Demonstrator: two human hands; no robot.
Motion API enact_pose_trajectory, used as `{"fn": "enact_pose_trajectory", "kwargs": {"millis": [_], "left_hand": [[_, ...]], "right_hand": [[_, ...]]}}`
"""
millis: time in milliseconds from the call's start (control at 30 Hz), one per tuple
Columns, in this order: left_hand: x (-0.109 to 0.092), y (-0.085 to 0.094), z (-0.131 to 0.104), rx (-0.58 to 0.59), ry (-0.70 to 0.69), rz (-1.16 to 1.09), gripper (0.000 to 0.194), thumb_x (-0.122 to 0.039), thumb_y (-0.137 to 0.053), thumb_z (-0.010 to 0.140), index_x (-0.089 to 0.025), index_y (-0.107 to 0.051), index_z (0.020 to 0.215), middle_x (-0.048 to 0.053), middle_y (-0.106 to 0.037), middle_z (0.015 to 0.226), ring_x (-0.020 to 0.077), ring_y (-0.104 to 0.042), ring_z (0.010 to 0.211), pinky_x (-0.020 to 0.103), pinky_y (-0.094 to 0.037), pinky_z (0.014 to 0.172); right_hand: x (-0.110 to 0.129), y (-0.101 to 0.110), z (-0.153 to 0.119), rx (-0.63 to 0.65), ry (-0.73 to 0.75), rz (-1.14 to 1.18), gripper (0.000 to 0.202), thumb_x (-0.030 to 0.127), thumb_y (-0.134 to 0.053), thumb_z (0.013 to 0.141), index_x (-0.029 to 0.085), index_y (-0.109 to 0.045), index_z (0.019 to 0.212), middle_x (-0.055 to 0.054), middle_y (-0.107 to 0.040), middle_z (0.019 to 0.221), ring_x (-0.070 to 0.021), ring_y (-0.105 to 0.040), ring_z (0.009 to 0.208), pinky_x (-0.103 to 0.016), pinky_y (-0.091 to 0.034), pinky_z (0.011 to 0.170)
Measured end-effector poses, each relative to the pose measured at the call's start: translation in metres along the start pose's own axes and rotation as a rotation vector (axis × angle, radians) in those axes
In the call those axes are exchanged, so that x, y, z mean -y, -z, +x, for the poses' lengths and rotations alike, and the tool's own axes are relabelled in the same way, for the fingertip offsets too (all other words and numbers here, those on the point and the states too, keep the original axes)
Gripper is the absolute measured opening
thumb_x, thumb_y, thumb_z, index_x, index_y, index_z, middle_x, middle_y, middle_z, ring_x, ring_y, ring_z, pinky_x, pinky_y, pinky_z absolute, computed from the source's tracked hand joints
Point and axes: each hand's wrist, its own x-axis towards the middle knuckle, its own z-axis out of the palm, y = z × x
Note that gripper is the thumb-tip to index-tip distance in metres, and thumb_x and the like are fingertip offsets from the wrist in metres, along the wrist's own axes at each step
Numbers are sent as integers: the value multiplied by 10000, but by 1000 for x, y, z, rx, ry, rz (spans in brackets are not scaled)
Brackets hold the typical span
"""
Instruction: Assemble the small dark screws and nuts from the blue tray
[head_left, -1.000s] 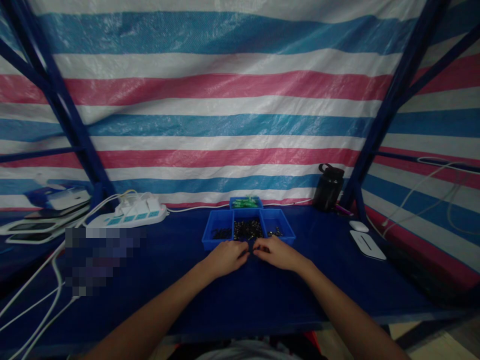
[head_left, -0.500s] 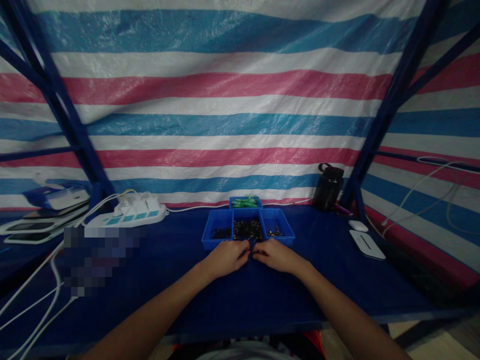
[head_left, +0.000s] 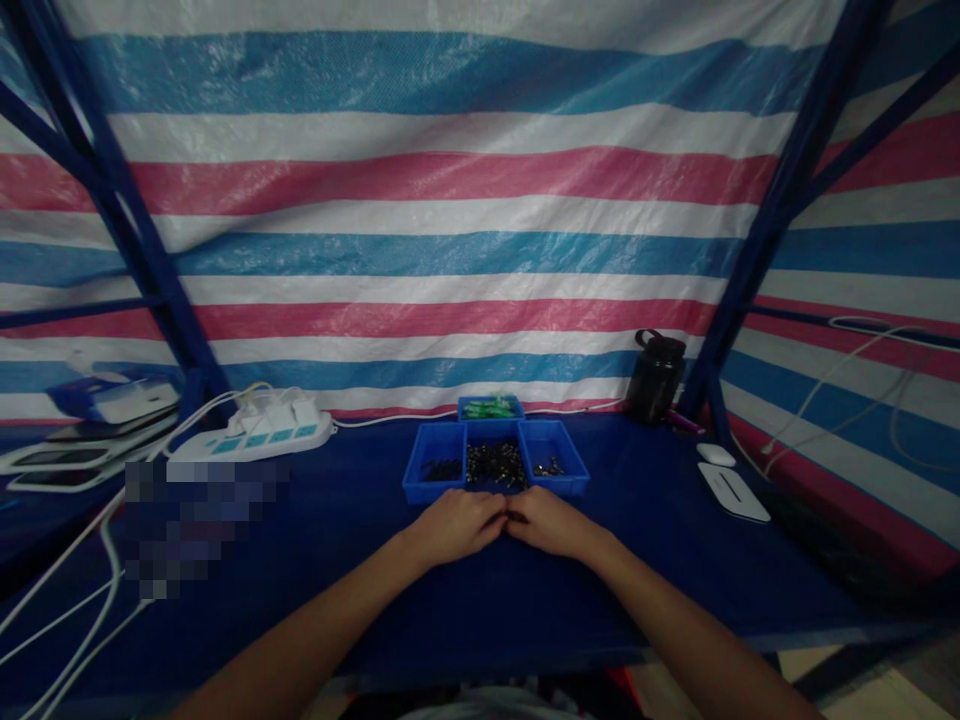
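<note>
My left hand (head_left: 463, 522) and my right hand (head_left: 549, 520) meet just in front of the blue bins, fingertips touching or nearly so. Both have their fingers curled into a pinch; whatever lies between them is too small or hidden to name. Behind them, the middle blue bin (head_left: 492, 429) holds a heap of small dark and shiny metal parts (head_left: 496, 464). Dark thin pieces (head_left: 442, 470) lie in the left bin (head_left: 435, 435). A few small brassy parts (head_left: 551, 467) are in the right bin (head_left: 555, 435).
A smaller blue bin with green pieces (head_left: 489, 408) stands behind. A black bottle (head_left: 655, 380) is at the back right, near a white flat device (head_left: 733, 491). At left are a white power strip (head_left: 255, 440), cables and stacked devices (head_left: 97, 430) on the blue table (head_left: 495, 610).
My hands have drawn together, closing the small gap between their fingertips, and sit slightly lower in the view. The bins have not moved.
</note>
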Motion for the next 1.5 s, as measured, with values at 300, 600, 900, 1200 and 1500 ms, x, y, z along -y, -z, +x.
{"fn": "enact_pose_trajectory", "kwargs": {"millis": [300,600,900,1200,1500], "left_hand": [[-3,3,0,14,-12,76,142,-271,-429,916,-195,-547,938,28,-635,825,164,-621,726,229,-431,622],[-1,7,-2,-1,5,17,130,-285,-469,881,-189,-553,858,14,-632,775,155,-609,677,221,-421,600],[-1,3,-1,30,-9,-9,172,-298,-440,913,-190,-569,879,23,-648,798,169,-627,724,225,-427,621],[0,4,-2,27,18,9,171,-248,-417,908,-188,-564,843,23,-653,797,160,-622,706,219,-424,604],[8,-1,-3,58,79,16,155,-262,-425,903,-193,-550,844,38,-659,783,193,-635,723,243,-426,603]], "right_hand": [[5,0,2,-18,-71,-83,144,177,-527,790,160,-658,848,-67,-708,841,-190,-637,766,-239,-381,634],[7,2,1,-12,-115,-96,131,237,-535,812,167,-644,839,-47,-686,768,-170,-619,694,-233,-339,582],[7,0,2,-15,-150,-189,157,283,-546,814,161,-639,851,-82,-695,833,-205,-635,765,-247,-331,584],[6,2,1,-41,-152,-91,140,252,-542,800,164,-651,780,-44,-683,733,-160,-598,654,-227,-319,550],[4,8,1,-92,-150,-30,139,277,-559,813,169,-638,778,-7,-648,672,-124,-553,599,-206,-294,524]]}}
